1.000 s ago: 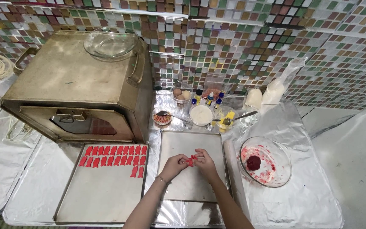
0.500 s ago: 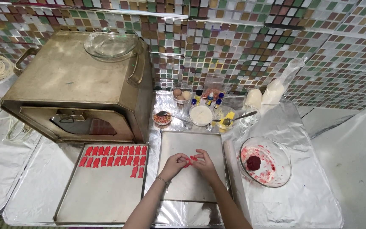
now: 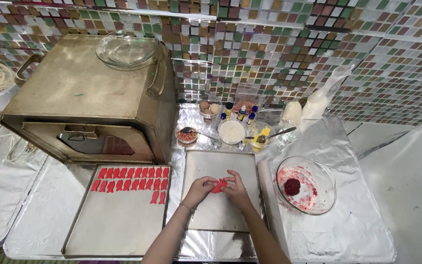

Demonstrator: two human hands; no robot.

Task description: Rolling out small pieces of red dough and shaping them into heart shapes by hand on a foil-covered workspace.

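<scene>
Left grip: my left hand is pinching the left end of a small red dough piece, fingertips pressed together on it.
Right grip: my right hand is pinching the right end of the same piece, thumb and fingers closing on it from the other side.
Red dough piece: soft, matte, bright red, lumpy and slightly folded; it is sitting between my two sets of fingertips, just above the flat tray.
Long axis: it is running roughly left to right, from one hand to the other, tilting up a little toward the right; I cannot tell which end is the head.
Flat tray: dull grey metal, rectangular, smooth, lying under my hands on the desk.
Baking sheet: larger grey metal rectangle just left of the tray, carrying two rows of red fish-shaped pieces, each standing lengthwise away from me.
Glass bowl: clear, round, smeared red inside, holding a dark red dough ball; it is resting well right of my hands.
Desk: covered in crinkled silver foil.
Metal oven box: worn, brassy, boxy, standing behind the baking sheet.
</scene>
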